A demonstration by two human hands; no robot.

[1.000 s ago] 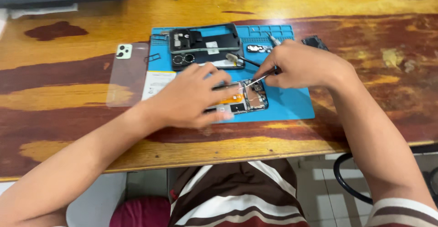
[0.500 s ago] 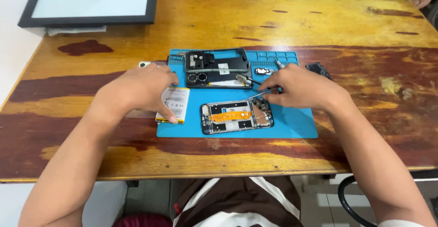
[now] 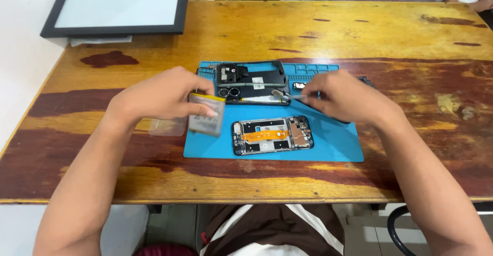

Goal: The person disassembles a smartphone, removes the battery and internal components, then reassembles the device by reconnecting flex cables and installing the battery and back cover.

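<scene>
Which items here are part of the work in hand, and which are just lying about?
In use:
left hand holding flat silver battery
right hand holding metal tweezers
opened black phone body
black back cover
blue rubber mat

Lying about:
black-framed white panel
clear plastic film

One head-worn camera looks steeply down and forward from above the person's lap, fairly close over the wooden surface [image 3: 359, 24] (its near edge crosses low in frame), taking in both forearms and the far edge.

bright even daylight; soft shadows; slight motion blur
</scene>
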